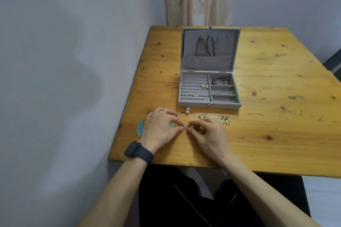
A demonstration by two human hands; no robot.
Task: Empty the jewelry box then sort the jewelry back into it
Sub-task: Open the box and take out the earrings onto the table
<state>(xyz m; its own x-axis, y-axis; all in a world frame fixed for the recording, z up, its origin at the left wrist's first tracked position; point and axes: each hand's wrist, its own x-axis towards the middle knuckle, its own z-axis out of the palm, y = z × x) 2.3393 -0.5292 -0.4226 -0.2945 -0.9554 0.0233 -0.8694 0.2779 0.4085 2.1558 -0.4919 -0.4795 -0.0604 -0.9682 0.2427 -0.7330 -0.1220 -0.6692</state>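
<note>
The left hand (159,128) and the right hand (209,131) rested on the wooden table (267,134). Each pinched a small metal piece (183,126) between thumb and forefinger. The open jewelry box (191,104) stood just behind them, with some jewelry inside.

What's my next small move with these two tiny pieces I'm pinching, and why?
Probably lift both to the open jewelry box: left hand and right hand each pinch a small piece on the table, similar studs sit in its padded rows, and the upper rows look free.
</note>
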